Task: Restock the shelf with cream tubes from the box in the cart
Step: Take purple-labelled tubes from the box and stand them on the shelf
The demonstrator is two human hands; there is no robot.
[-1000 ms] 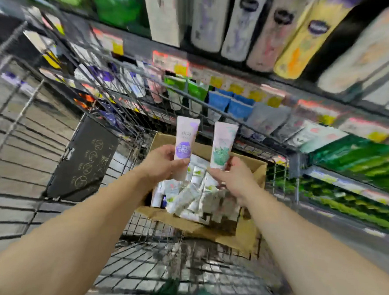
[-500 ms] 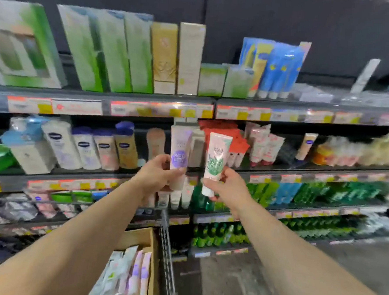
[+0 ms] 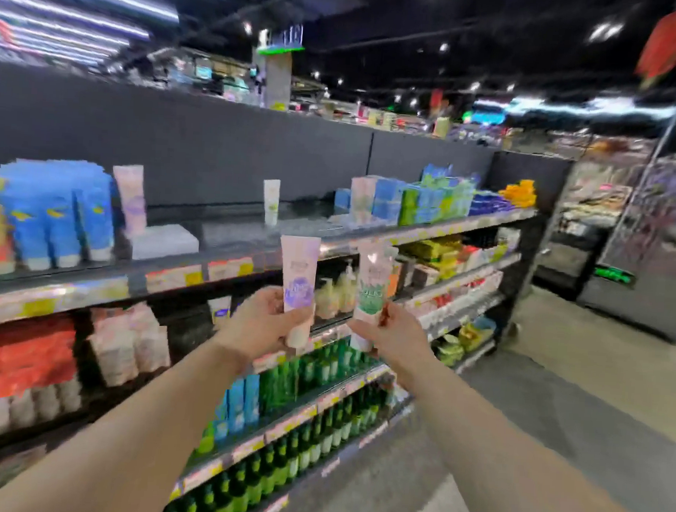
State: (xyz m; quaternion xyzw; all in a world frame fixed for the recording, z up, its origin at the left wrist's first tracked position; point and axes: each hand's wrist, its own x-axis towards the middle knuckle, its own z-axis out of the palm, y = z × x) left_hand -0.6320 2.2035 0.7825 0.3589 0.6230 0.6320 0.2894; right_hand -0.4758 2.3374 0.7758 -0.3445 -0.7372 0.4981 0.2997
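Cream tubes: two, both upright, cap down, in front of the shelf [image 3: 226,245]. Your left hand [image 3: 263,322] grips the purple-label tube [image 3: 297,285] low on its body; your right hand [image 3: 393,334] pinches the green-label tube [image 3: 372,287] likewise. Probably light, soft-walled, slick; hold near the stiffer cap end, don't squeeze.

My left hand [image 3: 263,322] grips a purple-labelled cream tube [image 3: 298,283] upright; my right hand [image 3: 393,334] grips a green-labelled tube [image 3: 372,287] just beside it, before the shelf [image 3: 218,248].
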